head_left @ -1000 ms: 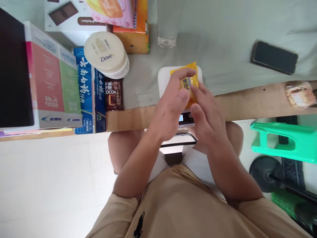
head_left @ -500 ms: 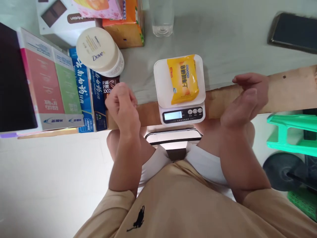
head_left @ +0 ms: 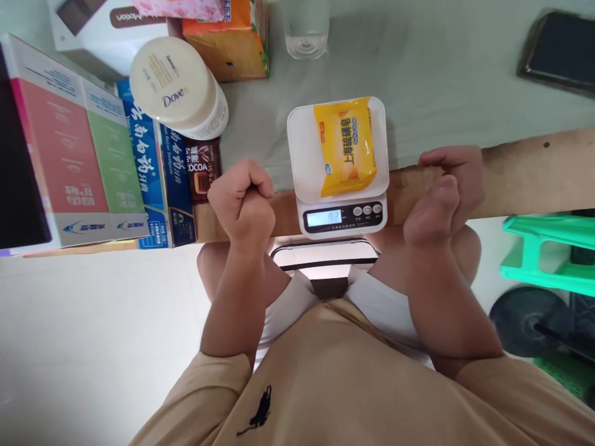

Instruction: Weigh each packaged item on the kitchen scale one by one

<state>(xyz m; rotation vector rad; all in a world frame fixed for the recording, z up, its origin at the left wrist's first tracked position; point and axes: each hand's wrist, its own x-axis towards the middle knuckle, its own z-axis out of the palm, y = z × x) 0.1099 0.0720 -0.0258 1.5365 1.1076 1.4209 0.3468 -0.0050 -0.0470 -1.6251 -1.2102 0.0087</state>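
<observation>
A yellow soap packet (head_left: 346, 145) lies on the tray of a small white kitchen scale (head_left: 302, 148), whose display (head_left: 323, 218) is lit and reads 82. My left hand (head_left: 242, 201) rests as a closed fist on the wooden table edge, just left of the scale. My right hand (head_left: 444, 192) sits curled and empty on the table edge to the right of the scale. Neither hand touches the scale or the packet.
Left of the scale stand a brown cocoa box (head_left: 203, 170), blue toothpaste boxes (head_left: 149, 161), a Dove jar (head_left: 174, 87) and a red and green carton (head_left: 79, 142). An orange box (head_left: 232, 34), a glass (head_left: 304, 28) and a black phone (head_left: 560, 52) lie further back. A green stool (head_left: 548, 248) stands at right.
Both hands let go of the yellow packet on the scale and drew apart to either side. The left hand closed into a fist; the scale display now shows a reading.
</observation>
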